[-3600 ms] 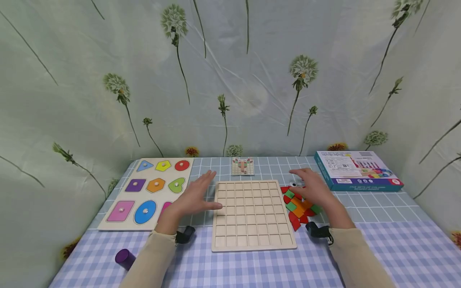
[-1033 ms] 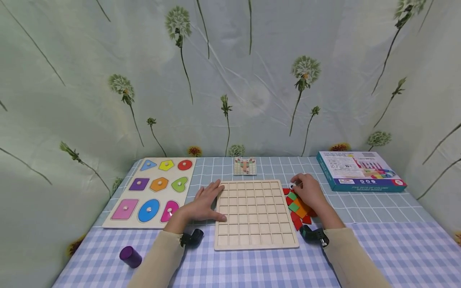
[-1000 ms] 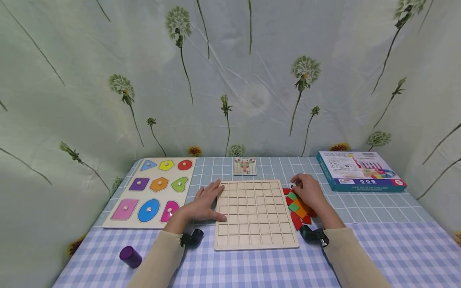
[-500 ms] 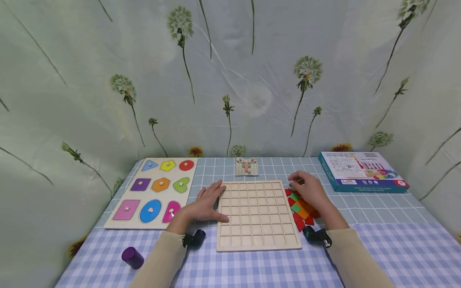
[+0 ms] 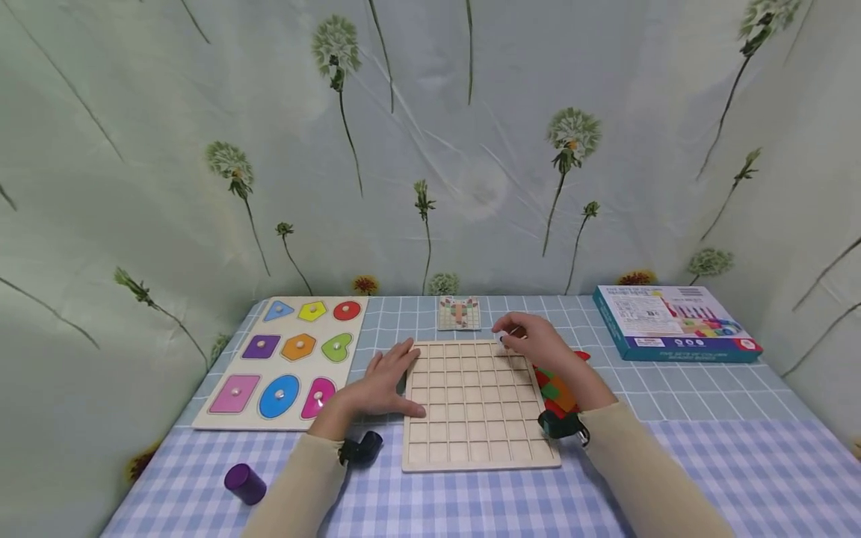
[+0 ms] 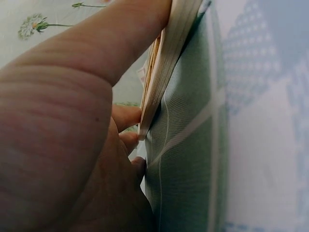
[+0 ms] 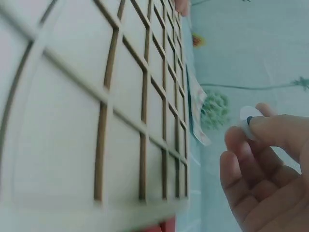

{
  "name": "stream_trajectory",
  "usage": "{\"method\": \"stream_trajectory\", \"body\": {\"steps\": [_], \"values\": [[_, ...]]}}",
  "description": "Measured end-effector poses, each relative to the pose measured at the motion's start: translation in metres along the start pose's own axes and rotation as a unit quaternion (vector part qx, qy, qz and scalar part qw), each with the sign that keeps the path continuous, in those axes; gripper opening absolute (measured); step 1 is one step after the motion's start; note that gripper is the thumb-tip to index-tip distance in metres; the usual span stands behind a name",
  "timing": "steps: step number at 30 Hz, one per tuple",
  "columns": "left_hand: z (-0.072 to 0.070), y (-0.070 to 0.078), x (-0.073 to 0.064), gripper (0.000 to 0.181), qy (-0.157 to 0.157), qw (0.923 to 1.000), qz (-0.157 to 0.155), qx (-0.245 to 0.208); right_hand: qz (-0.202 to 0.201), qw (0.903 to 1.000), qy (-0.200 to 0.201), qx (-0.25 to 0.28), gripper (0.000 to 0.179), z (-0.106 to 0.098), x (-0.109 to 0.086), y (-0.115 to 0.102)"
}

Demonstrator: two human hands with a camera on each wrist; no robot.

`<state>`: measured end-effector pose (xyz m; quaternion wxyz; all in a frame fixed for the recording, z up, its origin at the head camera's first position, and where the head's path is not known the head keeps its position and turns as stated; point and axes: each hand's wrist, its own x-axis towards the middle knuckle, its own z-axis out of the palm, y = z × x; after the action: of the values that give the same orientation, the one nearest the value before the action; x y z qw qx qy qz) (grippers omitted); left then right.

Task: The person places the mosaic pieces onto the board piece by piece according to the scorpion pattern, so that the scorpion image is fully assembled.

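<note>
White eye disc (image 7: 248,112), marked with a dark dot, is pinched between the thumb and forefinger of the right hand (image 5: 538,345); the remaining fingers are loosely bent. It is held up near the far right corner of the grid board (image 5: 471,403), apart from its surface. The board's left edge is touched by the left hand (image 5: 378,392), whose thumb and fingers are spread apart, with nothing clamped between them.

Red, green and orange pieces (image 5: 561,400) are gathered beside the board's right edge, partly hidden by the right forearm. The work is judged to be barely begun: one disc is lifted but not yet set down, and every coloured piece that can be seen is left outside the squares. A few squares are covered by the right hand and cannot be checked.

Beyond the board, a card (image 5: 460,313) printed with a coloured figure is laid on the counter (image 5: 753,448). Farther out, a knob puzzle (image 5: 269,365) with its shapes seated, a purple cylinder (image 5: 245,484) and a box (image 5: 679,329) appear to be left untouched.
</note>
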<state>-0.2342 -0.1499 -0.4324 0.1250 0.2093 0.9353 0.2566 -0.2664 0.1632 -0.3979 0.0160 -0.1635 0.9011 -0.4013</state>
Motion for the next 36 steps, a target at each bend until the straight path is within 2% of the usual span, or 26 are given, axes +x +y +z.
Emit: {"method": "stream_trajectory", "body": {"steps": [5, 14, 18, 23, 30, 36], "values": [[-0.001, 0.0, 0.001, 0.108, 0.001, 1.0, 0.001, -0.002, -0.007, 0.9994, -0.032, 0.012, 0.02, 0.012, 0.014, -0.006], [0.001, 0.002, -0.001, 0.108, 0.002, 1.0, -0.002, -0.003, 0.01, 0.9963, -0.073, 0.045, 0.017, 0.036, 0.032, -0.012], [-0.001, 0.001, -0.001, 0.108, 0.001, 1.0, -0.002, -0.003, 0.011, 0.9954, -0.085, 0.044, 0.016, 0.044, 0.04, -0.018], [-0.002, 0.0, -0.001, 0.109, 0.006, 0.9999, 0.009, 0.002, 0.016, 0.9953, -0.091, 0.029, 0.017, 0.05, 0.048, -0.021], [-0.002, -0.002, -0.002, 0.109, 0.007, 0.9999, 0.009, 0.004, 0.019, 0.9947, -0.092, 0.042, 0.015, 0.055, 0.053, -0.021], [-0.001, -0.003, 0.001, 0.109, 0.009, 0.9998, 0.016, 0.007, 0.017, 0.9968, -0.076, 0.02, 0.011, 0.058, 0.054, -0.023]]}}
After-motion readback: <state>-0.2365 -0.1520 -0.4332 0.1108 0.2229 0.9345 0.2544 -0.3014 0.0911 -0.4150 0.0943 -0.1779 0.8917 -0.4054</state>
